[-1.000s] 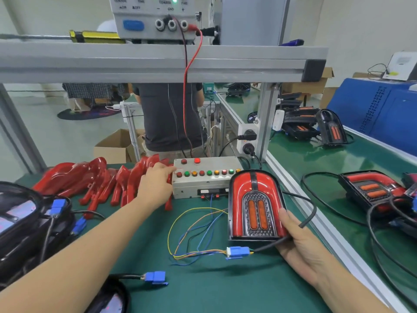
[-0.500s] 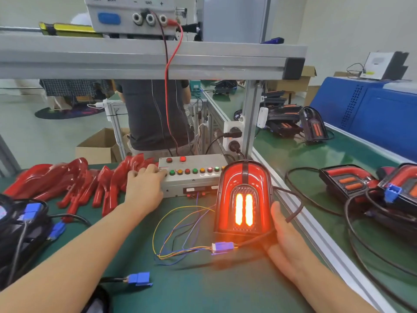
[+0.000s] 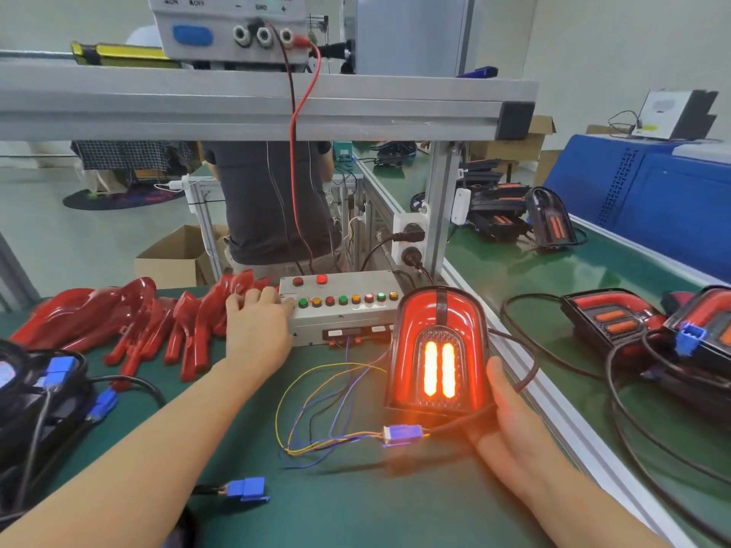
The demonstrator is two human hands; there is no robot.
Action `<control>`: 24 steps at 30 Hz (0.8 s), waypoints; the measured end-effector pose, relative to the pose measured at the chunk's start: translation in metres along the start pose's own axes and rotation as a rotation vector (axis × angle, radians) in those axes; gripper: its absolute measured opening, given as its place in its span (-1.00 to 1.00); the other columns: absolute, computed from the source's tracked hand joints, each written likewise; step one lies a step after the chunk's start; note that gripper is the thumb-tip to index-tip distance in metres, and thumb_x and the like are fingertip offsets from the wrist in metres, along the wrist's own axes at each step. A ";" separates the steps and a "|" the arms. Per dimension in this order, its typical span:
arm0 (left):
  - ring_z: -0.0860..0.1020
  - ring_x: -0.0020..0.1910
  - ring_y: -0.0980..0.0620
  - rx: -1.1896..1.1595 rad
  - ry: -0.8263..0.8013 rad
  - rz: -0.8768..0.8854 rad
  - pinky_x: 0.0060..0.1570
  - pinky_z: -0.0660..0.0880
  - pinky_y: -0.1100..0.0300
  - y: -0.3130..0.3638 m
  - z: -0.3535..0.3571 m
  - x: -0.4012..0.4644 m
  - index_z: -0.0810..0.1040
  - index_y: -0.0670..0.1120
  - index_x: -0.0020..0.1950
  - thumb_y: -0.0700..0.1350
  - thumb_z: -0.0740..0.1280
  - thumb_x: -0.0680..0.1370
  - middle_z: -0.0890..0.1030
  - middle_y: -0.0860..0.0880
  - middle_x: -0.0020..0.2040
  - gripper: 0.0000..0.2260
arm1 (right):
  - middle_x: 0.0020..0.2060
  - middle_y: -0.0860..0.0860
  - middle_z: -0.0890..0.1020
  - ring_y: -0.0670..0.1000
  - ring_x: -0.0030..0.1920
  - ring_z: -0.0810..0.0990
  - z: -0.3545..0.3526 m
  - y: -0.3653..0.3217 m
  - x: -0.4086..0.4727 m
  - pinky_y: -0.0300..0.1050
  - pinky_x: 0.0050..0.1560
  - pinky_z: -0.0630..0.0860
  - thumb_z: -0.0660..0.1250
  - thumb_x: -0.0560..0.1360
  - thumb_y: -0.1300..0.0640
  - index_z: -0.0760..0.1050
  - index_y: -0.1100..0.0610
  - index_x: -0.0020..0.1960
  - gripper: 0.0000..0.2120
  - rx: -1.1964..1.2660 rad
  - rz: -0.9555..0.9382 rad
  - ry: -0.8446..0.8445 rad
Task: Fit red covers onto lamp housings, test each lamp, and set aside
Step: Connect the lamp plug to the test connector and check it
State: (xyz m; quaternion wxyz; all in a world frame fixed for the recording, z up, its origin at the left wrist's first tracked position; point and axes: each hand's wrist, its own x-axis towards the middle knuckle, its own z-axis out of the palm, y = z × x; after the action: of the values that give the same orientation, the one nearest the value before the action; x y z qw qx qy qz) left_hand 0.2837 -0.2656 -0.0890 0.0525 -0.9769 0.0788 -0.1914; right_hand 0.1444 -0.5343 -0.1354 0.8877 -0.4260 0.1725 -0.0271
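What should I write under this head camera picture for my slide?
Left hand presses the button box while right hand holds the glowing lamp.

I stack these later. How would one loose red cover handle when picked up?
A red cover is probably light and fairly stiff: thin moulded shell. Its glossy surface may be slippery, and the curved shape would likely rock when pushed.
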 end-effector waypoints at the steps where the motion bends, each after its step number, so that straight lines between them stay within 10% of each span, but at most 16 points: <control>1: 0.32 0.28 -0.07 0.002 -0.004 -0.012 0.33 0.17 -0.05 0.001 -0.002 0.000 0.41 0.07 0.41 -0.10 0.24 0.52 0.44 -0.01 0.29 -0.55 | 0.15 0.18 0.65 0.19 0.22 0.59 -0.001 -0.001 -0.001 0.26 0.32 0.43 0.26 0.44 -0.16 0.54 0.17 0.28 -0.45 0.012 0.004 0.016; 11: -0.14 0.55 -0.13 -0.385 -0.258 0.059 0.43 -0.22 -0.23 0.092 -0.018 0.013 -0.01 0.13 0.56 -0.17 0.16 0.54 -0.08 -0.08 0.58 -0.36 | 0.02 0.13 0.71 0.03 -0.10 0.72 0.000 -0.004 -0.010 0.02 -0.08 0.66 0.35 0.38 -0.09 0.62 0.20 0.13 -0.54 0.091 0.027 0.091; 16: -0.22 0.53 -0.22 -0.478 -0.410 0.011 0.36 -0.33 -0.32 0.118 -0.022 0.024 0.02 0.22 0.54 -0.19 0.11 0.53 -0.13 -0.07 0.58 -0.37 | 0.07 0.14 0.69 0.08 0.05 0.69 -0.002 -0.008 -0.018 0.00 0.01 0.65 0.33 0.39 -0.11 0.60 0.22 0.18 -0.50 0.086 0.048 0.072; 24: -0.28 0.50 -0.28 -0.401 -0.376 -0.104 0.30 -0.31 -0.42 0.117 -0.015 0.014 0.04 0.23 0.53 0.25 0.24 0.48 -0.20 -0.10 0.57 -0.33 | 0.03 0.13 0.71 0.03 -0.05 0.71 0.001 -0.009 -0.018 -0.04 -0.05 0.66 0.33 0.38 -0.11 0.60 0.20 0.19 -0.49 0.073 0.033 0.078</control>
State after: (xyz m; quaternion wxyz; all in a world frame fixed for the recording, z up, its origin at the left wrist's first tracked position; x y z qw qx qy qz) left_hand 0.2746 -0.3842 -0.0855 -0.1381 -0.9889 0.0539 0.0102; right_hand 0.1284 -0.5355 -0.1230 0.8955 -0.3891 0.2130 -0.0351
